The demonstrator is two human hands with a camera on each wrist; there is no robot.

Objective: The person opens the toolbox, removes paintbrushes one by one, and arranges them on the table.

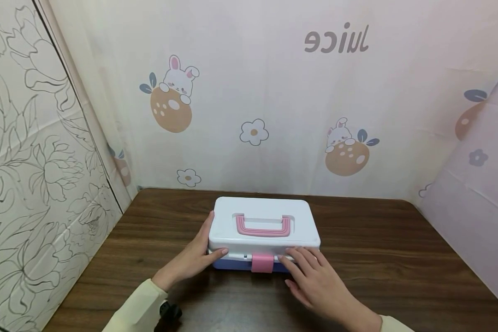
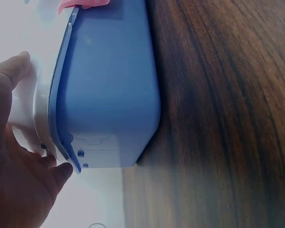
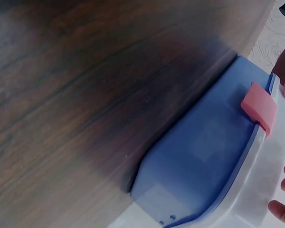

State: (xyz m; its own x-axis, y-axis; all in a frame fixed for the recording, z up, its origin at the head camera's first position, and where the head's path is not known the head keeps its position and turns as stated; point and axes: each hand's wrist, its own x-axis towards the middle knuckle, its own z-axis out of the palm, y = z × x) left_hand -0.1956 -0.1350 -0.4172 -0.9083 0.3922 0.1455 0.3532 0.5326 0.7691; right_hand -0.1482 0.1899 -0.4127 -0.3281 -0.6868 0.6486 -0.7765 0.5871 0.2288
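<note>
White-and-blue carry case (image 1: 265,242): one, upright on the table, lid down, between the two hands on my head feed.
Lid (image 1: 269,204): white, rounded corners, recessed middle.
Handle (image 1: 263,232): pink, ridged, lying flat in the recess.
Base (image 2: 111,71): blue, resting on the wood.
Latch (image 1: 262,263): pink, centred on the front, over the seam; I cannot tell whether it is fastened.
Left hand (image 1: 196,253): holds the case's left front corner, thumb on the lid's front edge, fingers round the end; the thumb stands well apart from the fingers.
Right hand (image 1: 315,280): loosely spread, fingertips at the lid's front edge right of the latch, thumb clear; grasps nothing. I cannot tell how firmly it presses.
Sleeves (image 1: 138,305): pale, both arms; a small black object (image 1: 170,311) beside the left cuff.
Table (image 1: 377,263): dark brown wood grain.
Backdrop (image 1: 220,87): pale cloth behind the table, printed with rabbits, flowers and mirrored "Juice" lettering (image 1: 336,39).
Side panel (image 1: 29,152): white, line-drawn flowers, left of the table.
</note>
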